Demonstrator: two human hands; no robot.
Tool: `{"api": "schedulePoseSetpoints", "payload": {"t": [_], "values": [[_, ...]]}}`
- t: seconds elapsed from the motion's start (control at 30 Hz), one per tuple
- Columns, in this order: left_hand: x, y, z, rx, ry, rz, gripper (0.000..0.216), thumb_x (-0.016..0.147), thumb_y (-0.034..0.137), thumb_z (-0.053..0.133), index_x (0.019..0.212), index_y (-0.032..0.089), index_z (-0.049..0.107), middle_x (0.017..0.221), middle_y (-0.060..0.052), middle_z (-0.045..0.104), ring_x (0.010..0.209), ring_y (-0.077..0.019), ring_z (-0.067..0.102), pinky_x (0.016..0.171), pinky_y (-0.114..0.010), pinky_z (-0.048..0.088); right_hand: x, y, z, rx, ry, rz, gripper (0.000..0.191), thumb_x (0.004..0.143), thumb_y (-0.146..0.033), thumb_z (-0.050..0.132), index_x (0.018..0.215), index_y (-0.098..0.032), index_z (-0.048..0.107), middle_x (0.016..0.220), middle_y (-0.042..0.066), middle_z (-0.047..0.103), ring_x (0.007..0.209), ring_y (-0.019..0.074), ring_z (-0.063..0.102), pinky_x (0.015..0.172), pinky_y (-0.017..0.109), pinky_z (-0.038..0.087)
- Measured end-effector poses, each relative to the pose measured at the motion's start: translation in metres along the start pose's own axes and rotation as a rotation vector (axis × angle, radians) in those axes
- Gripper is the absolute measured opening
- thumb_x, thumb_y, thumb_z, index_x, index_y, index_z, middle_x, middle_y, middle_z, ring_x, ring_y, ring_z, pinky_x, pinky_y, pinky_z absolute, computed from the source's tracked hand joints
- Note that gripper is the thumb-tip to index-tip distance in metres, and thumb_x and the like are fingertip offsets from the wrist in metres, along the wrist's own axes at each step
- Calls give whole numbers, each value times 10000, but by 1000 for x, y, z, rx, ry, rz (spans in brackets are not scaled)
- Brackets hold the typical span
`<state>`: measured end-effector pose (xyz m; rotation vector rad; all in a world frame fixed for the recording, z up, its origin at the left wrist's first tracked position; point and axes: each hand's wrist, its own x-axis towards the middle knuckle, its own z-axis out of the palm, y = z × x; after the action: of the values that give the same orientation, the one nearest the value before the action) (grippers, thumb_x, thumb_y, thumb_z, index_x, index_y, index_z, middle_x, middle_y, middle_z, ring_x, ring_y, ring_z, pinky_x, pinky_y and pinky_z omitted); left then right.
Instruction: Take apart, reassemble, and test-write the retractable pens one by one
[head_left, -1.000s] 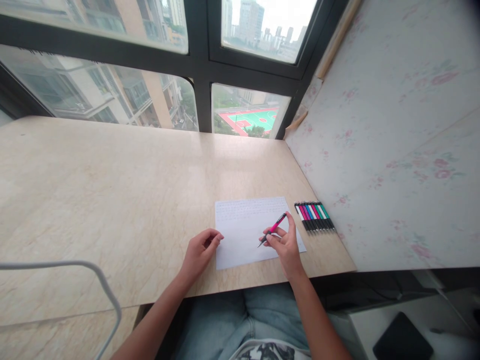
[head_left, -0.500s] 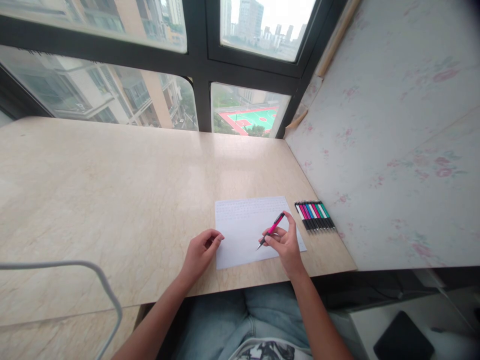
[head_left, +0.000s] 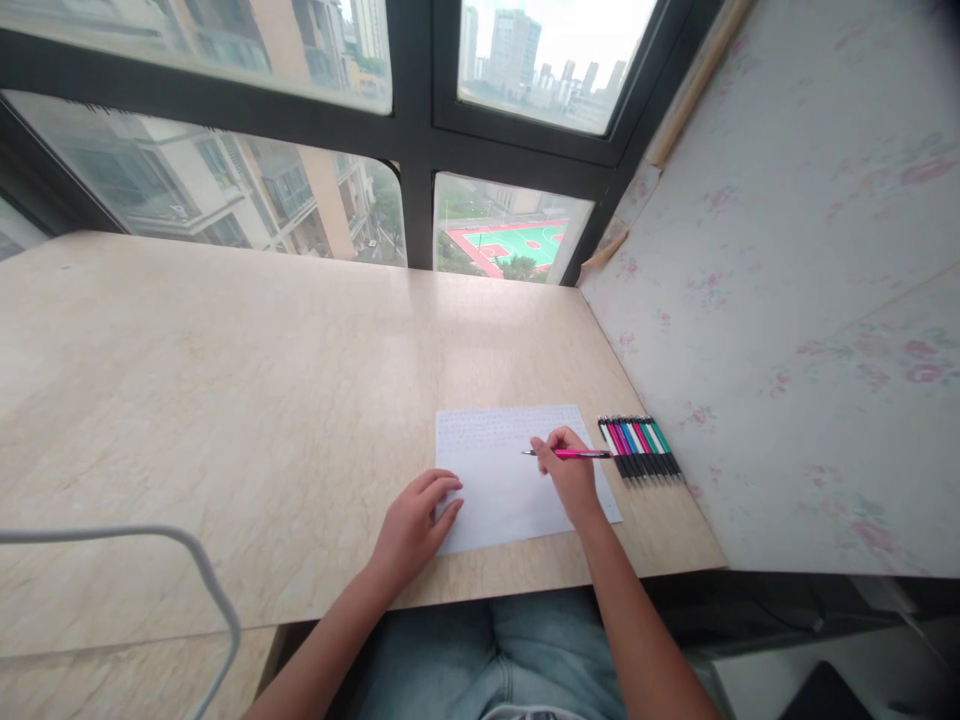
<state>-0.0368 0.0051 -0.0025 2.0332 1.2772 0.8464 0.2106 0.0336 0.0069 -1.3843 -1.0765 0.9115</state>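
A white sheet of paper (head_left: 495, 500) lies near the table's front edge, with lines of handwriting across its upper part. My right hand (head_left: 568, 475) is closed around a pink and black pen (head_left: 577, 454) over the sheet. The pen lies nearly level, its tip pointing left just below the written lines; whether the tip touches the paper I cannot tell. My left hand (head_left: 420, 517) rests on the sheet's left edge, thumb and fingers apart and nothing in it.
Several pens (head_left: 640, 447) in pink, white, blue and green lie in a row right of the sheet, beside the flowered wall (head_left: 810, 340). A grey cable (head_left: 202, 560) bends over the marbled table (head_left: 247, 400) at left. A dark-framed window (head_left: 416, 140) stands behind.
My right hand has moved up the sheet and turned the pen from slanted to nearly level. My left hand has opened and settled on the paper's edge. The view has shifted slightly.
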Motion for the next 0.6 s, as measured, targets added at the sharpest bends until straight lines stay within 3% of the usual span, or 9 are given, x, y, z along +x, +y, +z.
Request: {"api": "schedulePoseSetpoints", "payload": {"t": [0.1,0.2,0.3,0.6], "values": [[-1,-4,4,134,-25,55,165,863,236,551,995,247,649,1134,-70,638,1005,-235,609,873,-395,498,12,2,8,-142,-127,-37,271,857,-454,606,781,-195,594,615,-4,611,576,155,585,540,257,459],[-2,-4,6,213,-76,80,159,862,203,543,975,249,646,1141,-69,628,992,-239,602,847,-399,509,20,7,13,-276,-184,-146,258,862,-425,595,755,-193,635,682,19,640,650,174,605,592,273,467],[0,-2,6,241,-75,80,150,865,194,537,958,241,645,1136,-75,623,963,-232,605,827,-391,520,22,12,16,-361,-144,-225,277,876,-393,574,688,-193,612,624,-3,595,590,153,558,571,261,425],[3,-3,7,228,-61,66,138,869,211,536,944,248,646,1113,-80,629,919,-223,621,790,-366,542,22,25,18,-468,-32,-152,362,891,-364,517,571,-199,494,498,-53,408,472,105,368,473,237,296]]}}
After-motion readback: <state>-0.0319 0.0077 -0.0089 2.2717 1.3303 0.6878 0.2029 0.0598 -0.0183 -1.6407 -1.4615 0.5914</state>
